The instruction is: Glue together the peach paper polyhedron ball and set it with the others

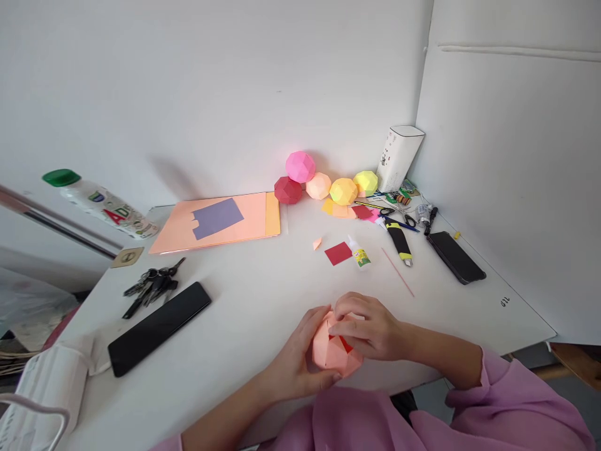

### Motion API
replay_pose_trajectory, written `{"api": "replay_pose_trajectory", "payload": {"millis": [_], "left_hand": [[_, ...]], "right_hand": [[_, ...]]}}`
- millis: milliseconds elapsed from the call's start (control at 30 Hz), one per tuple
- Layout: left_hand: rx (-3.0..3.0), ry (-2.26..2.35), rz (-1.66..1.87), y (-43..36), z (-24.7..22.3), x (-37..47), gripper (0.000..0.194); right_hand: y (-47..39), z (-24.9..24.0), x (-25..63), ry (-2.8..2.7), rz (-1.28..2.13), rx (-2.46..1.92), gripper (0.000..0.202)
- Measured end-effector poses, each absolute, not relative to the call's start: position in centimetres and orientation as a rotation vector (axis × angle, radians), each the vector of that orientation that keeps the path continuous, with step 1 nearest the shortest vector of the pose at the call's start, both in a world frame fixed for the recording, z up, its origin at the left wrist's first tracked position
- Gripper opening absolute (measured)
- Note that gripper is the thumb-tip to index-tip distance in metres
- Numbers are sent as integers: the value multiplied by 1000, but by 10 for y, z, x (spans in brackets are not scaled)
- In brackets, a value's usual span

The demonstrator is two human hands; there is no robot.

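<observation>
A peach faceted paper ball (323, 349) is in front of my body, near the table's front edge. My left hand (299, 357) cups it from the left, fingers behind and thumb along the lower front. From the right, my right hand (370, 327) bends its fingers onto the top of the ball, thumb and index close together at a red area (346, 344). Whether that red is an opening or a separate piece I cannot tell; the fingers cover part of it. Beyond the hands lie a small glue bottle (360, 255), a dark red paper piece (338, 253) and a peach paper scrap (317, 243).
Several finished paper balls (300, 167) rest against the back wall. To their right are scissors (399, 217), a utility knife (399, 241) and a phone (455, 257). Peach paper sheets (216, 238), keys (153, 286), a black slab-like device (159, 329) and a white bottle (107, 207) stand or lie left.
</observation>
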State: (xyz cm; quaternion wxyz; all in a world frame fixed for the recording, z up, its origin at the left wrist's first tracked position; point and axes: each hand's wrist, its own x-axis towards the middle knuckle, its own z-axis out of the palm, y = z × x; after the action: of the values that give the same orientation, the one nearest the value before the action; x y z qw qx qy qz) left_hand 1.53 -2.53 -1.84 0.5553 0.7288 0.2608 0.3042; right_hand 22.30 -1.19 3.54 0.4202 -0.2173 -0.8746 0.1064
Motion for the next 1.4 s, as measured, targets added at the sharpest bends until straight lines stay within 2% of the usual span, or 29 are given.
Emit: {"api": "replay_pose_trajectory", "payload": {"millis": [233, 967, 1100, 1400], "left_hand": [[1778, 511, 742, -23, -14, 19, 72], [1760, 509, 686, -24, -6, 20, 73], [1757, 519, 679, -24, -5, 20, 73], [1755, 543, 741, -24, -10, 18, 72]], "right_hand": [[-12, 39, 226, -2261, 188, -541, 20], [-13, 35, 225, -2279, 173, -524, 16], [-14, 38, 226, -2290, 253, -540, 16], [-7, 42, 229, -2181, 675, -568, 5]]}}
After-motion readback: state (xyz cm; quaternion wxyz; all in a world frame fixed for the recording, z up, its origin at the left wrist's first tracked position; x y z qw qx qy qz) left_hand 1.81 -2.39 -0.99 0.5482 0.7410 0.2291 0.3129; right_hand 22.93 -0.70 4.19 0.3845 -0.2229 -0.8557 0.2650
